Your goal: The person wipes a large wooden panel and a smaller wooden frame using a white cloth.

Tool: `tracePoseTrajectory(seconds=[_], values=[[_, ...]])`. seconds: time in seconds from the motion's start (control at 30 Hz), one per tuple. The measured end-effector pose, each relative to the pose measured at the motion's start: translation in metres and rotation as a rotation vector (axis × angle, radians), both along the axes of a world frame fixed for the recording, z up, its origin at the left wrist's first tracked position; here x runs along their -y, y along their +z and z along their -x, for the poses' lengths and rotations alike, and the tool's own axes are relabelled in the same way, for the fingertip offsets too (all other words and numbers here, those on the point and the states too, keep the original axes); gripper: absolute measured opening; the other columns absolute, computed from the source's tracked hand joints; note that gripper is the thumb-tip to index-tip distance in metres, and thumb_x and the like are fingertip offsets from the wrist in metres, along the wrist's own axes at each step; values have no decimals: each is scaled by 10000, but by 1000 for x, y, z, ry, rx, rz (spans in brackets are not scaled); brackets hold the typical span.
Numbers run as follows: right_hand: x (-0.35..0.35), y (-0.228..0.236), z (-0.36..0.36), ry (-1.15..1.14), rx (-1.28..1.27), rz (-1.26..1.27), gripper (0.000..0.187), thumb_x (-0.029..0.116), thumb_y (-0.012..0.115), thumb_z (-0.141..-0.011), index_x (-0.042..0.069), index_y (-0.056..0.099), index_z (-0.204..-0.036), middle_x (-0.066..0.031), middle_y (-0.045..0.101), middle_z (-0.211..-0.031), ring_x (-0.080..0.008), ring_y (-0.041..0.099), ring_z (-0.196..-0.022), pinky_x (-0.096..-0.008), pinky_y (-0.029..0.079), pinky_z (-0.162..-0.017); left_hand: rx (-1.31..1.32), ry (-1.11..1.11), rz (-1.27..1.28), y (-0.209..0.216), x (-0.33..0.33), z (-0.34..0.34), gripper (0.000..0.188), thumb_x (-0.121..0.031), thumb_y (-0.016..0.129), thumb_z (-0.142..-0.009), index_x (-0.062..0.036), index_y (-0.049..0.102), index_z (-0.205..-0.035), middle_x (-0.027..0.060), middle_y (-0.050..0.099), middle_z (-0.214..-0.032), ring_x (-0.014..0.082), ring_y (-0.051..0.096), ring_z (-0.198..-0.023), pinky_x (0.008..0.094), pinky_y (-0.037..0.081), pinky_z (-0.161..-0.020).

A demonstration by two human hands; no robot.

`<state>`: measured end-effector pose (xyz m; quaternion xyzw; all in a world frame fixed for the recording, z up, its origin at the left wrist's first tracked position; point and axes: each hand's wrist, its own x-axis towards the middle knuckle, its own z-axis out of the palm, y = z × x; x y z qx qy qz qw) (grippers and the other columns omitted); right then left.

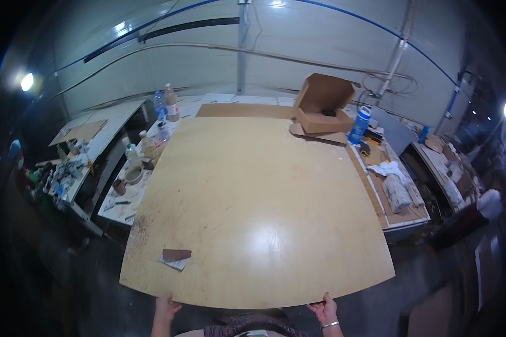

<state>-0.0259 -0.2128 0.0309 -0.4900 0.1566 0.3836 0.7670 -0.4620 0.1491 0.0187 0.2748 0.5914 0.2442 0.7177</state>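
A large pale wooden panel (253,196) lies flat across the workbench, its near edge jutting out toward me. At that edge, on the left, my left hand (166,308) grips the panel, with some fingers hidden under it. Farther right, my right hand (325,312), with a bracelet at the wrist, is closed on the same edge. A folded piece of brown sandpaper (177,255) rests on the panel's near left part, on top of a white scrap (174,263). Dark specks mark the panel's left side.
An open cardboard box (323,106) stands at the far right, beside a blue canister (360,124). Bottles (170,104) and a tape roll (133,175) line the left. On the right bench lies a whitish roll (396,194). A person (483,208) is at the far right.
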Motion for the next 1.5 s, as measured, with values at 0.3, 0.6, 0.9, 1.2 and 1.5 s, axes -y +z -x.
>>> tracePoseTrajectory(seconds=[0.3, 0.6, 0.9, 1.2, 1.5], values=[[-31, -1, -17, -91, 20, 128, 326, 166, 424, -960, -96, 434, -1154, -256, 579, -1022, -423, 634, -847, -522, 574, -619, -70, 28, -13, 20, -23, -29, 170, -259, 528, -838, -127, 618, -896, 19, 605, -657, 177, 587, -563, 370, 489, -588], [-95, -5, -73, -36, 55, 145, 308, 183, 404, -977, -39, 453, -1184, -207, 621, -1012, -360, 662, -829, -450, 590, -654, -53, -39, -81, 20, -111, -101, 150, -279, 549, -839, -138, 600, -836, -12, 531, -601, 162, 541, -520, 379, 505, -602], [-135, -10, -174, 98, 176, 283, 366, 222, 411, -971, -76, 402, -1184, -316, 613, -878, -388, 660, -656, -387, 575, -478, -100, -225, -115, 26, -165, -194, 250, -259, 571, -799, -61, 595, -949, 73, 586, -707, 188, 537, -558, 363, 500, -576], [-153, -17, -244, 224, 91, 391, 409, 325, 485, -942, -80, 444, -982, -277, 623, -721, -341, 646, -541, -344, 522, -376, -288, -448, -147, 76, -168, -242, 184, -143, 593, -782, -36, 559, -928, 77, 560, -652, 163, 523, -467, 255, 391, -367], [-143, -15, -243, 278, 108, 406, 426, 364, 480, -938, -59, 481, -894, -224, 604, -651, -306, 613, -477, -314, 483, -341, -391, -381, -272, 65, -157, -235, 154, -181, 564, -818, -35, 574, -867, 103, 637, -710, 176, 643, -548, 272, 462, -382]])
